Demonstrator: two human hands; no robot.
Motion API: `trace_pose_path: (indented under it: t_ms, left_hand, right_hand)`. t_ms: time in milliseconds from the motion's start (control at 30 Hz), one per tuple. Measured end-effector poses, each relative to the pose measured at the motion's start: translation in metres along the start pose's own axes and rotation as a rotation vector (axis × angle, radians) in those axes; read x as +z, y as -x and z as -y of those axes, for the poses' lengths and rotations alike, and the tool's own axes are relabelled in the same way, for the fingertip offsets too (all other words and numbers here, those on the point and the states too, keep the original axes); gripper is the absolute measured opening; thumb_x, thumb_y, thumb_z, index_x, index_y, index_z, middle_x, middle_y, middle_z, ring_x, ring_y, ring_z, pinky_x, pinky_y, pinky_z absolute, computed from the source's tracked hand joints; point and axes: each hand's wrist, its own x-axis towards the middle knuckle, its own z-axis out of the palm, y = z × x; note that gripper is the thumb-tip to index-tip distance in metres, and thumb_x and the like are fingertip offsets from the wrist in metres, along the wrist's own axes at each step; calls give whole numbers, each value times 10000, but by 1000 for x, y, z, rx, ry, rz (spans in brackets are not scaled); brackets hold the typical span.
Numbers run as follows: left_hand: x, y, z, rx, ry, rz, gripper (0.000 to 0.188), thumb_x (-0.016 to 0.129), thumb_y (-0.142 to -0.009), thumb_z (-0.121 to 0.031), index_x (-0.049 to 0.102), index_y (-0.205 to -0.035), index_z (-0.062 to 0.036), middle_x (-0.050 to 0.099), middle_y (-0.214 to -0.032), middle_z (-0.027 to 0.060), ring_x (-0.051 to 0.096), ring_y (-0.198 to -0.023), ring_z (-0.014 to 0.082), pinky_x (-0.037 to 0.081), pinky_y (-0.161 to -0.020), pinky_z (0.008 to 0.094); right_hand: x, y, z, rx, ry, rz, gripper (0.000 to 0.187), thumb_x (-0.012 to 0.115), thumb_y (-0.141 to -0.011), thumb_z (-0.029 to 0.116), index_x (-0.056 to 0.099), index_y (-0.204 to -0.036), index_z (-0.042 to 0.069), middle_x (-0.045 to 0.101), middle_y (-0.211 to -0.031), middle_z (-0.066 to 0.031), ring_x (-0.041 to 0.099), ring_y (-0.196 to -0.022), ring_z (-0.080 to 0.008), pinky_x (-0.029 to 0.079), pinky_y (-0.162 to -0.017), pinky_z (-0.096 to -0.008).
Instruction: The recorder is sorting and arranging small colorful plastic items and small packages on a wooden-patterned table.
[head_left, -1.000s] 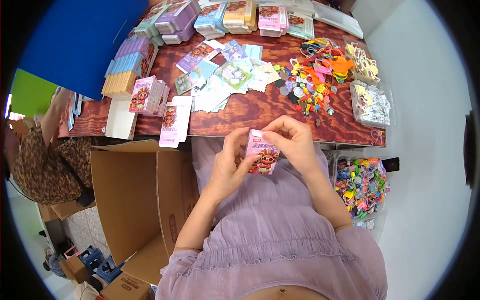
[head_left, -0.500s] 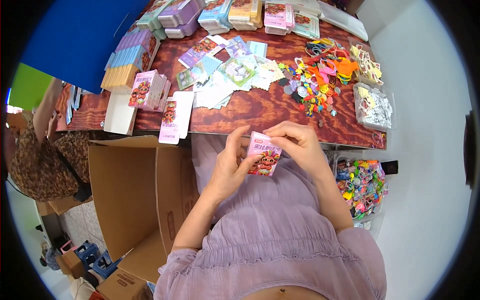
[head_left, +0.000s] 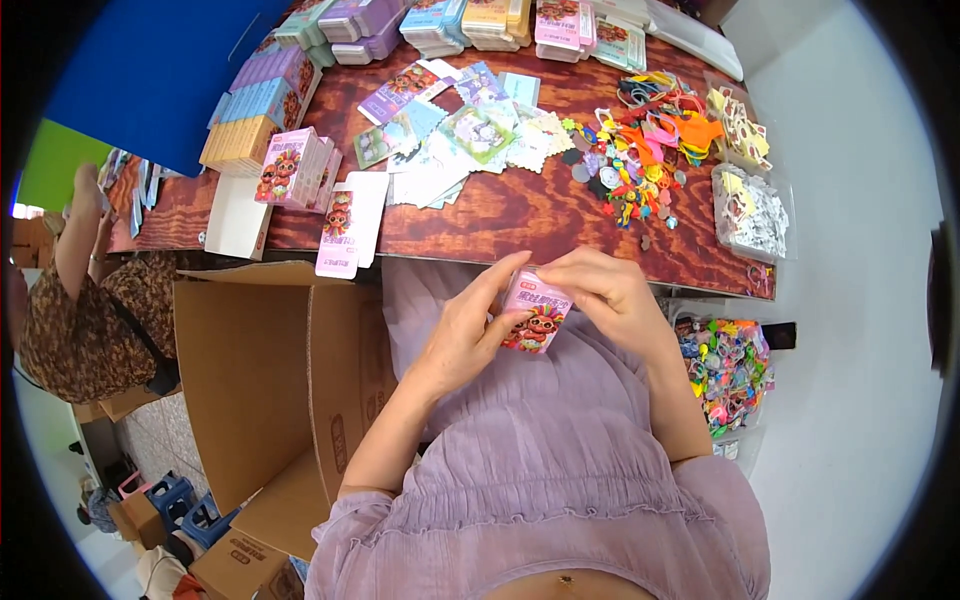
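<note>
Just in front of the table's near edge, over my lap, I hold a small pink printed carton [head_left: 536, 318] with cartoon figures on its face. My left hand [head_left: 466, 328] grips it along its left side, the thumb across the front and a finger at the upper corner. At the carton's top edge is my right hand [head_left: 606, 290], its thumb and fingers pinched against the top end. Those fingers partly hide the top flap. A flat, unfilled pink carton [head_left: 337, 240] lies at the table edge, beside a stack of pink cartons [head_left: 287, 172].
On the wood-grain table [head_left: 470, 230] lie loose cards [head_left: 430, 185], a heap of small colourful trinkets [head_left: 640, 185] and a plastic tub of white pieces [head_left: 750, 212]. An open cardboard box [head_left: 245, 390] stands left of my lap. Another person [head_left: 85, 320] sits at the far left.
My right hand has shifted slightly down and right over the carton's top. The carton has moved a little to the right with both hands still on it.
</note>
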Motion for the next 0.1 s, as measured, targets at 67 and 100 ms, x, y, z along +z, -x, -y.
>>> trace_pose_path:
  t_ms: [67, 100]
  left_hand:
    - [-3, -1, -3, 42, -103, 45, 651, 679, -895, -84, 373, -1470, -108, 602, -1249, 167, 647, -950, 237, 519, -804, 350]
    - [-7, -2, -7, 88, -210, 92, 668, 679, -897, -93, 360, -1483, -118, 579, -1316, 184, 647, -1046, 252, 512, -861, 366]
  right_hand:
    - [1, 2, 5, 13, 37, 13, 294, 584, -870, -58, 711, -1126, 15, 683, -1091, -126, 667, -995, -236, 520, -842, -309]
    - [2, 1, 5, 31, 13, 30, 298, 584, -878, -49, 710, -1137, 25, 679, -1110, -133, 664, -1017, -250, 521, -865, -312]
